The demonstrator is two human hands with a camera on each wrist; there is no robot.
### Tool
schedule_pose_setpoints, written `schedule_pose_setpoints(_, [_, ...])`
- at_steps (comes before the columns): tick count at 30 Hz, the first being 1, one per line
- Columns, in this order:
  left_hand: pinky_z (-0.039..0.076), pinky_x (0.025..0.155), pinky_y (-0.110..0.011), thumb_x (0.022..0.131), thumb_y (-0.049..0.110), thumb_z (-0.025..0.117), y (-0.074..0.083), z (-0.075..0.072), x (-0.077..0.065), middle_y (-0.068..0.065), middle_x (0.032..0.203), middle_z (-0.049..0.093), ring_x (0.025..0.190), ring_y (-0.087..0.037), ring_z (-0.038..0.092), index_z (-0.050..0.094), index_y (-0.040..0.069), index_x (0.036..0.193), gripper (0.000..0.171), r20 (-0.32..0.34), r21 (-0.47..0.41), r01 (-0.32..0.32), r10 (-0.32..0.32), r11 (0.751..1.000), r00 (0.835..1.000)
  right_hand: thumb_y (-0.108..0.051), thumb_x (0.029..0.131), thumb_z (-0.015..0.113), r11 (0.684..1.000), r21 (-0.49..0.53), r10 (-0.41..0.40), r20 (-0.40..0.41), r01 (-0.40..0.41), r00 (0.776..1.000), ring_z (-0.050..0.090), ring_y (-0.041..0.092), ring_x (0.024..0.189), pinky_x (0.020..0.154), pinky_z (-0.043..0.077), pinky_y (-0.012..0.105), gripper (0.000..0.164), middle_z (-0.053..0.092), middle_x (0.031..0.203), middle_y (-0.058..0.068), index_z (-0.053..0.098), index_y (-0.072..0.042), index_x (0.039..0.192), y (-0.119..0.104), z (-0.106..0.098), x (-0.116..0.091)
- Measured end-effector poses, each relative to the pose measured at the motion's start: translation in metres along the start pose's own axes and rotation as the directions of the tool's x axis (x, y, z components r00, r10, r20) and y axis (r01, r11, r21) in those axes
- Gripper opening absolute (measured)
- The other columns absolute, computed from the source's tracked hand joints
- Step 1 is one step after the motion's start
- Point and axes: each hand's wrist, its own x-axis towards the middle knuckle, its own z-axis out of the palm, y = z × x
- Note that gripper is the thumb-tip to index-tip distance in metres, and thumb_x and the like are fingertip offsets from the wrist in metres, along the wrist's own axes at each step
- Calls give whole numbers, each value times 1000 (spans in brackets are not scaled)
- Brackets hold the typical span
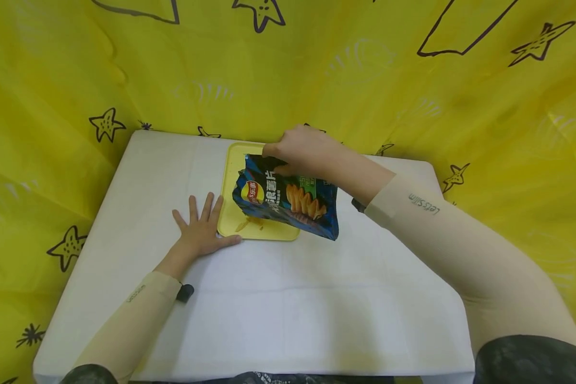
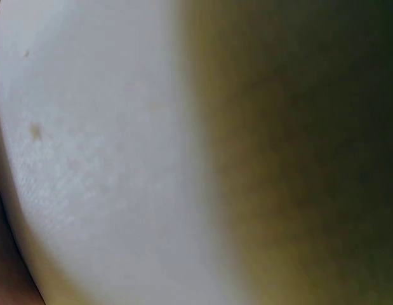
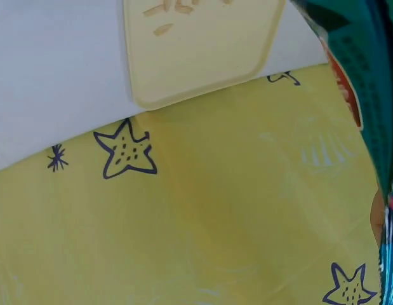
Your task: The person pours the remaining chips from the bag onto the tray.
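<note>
A dark blue chip bag (image 1: 293, 194) with a red and yellow logo hangs tilted over a yellow tray (image 1: 229, 213). My right hand (image 1: 312, 152) grips the bag by its upper edge. Some chip pieces (image 3: 163, 29) lie on the tray in the right wrist view, where part of the bag (image 3: 364, 76) also shows along the right side. My left hand (image 1: 199, 234) lies on the table with fingers spread, its thumb along the tray's near left corner. In the left wrist view the hand itself is hidden.
The tray stands on a white table (image 1: 278, 309), near its far edge. Behind and around the table hangs a yellow cloth (image 1: 288, 69) with drawn stars. Small crumbs (image 2: 35, 131) dot the white surface in the left wrist view.
</note>
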Motion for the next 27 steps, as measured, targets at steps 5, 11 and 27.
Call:
schedule_pose_setpoints(5, [-24, 95, -79, 73, 93, 46, -2, 0, 1, -12, 167, -15, 144, -48, -30, -9, 19, 161, 127, 7, 2, 4, -4, 1000, 1000, -21, 98, 65, 998, 65, 5, 9, -6, 1000, 71, 26, 83, 78, 58, 37, 38, 75, 109, 9, 64, -16, 136, 2, 3, -1])
schedule_pose_setpoints(11, [-25, 95, -79, 71, 95, 43, -2, 1, 2, -12, 167, -15, 144, -48, -31, -9, 20, 161, 128, 16, 13, 15, -16, 1000, 1000, -8, 95, 68, 999, -52, -14, 28, 15, 1000, 66, 25, 83, 72, 58, 41, 53, 69, 110, 5, 58, -33, 141, -3, 4, -2])
schedule_pose_setpoints(27, [-28, 95, -76, 71, 96, 40, -1, 0, 3, -10, 166, -20, 141, -45, -36, -13, 20, 160, 128, 22, 6, 6, -6, 1000, 1000, -12, 76, 87, 936, -277, -199, 92, 217, 976, 61, 25, 87, 72, 58, 42, 67, 65, 105, 5, 63, -36, 133, -15, -13, 9])
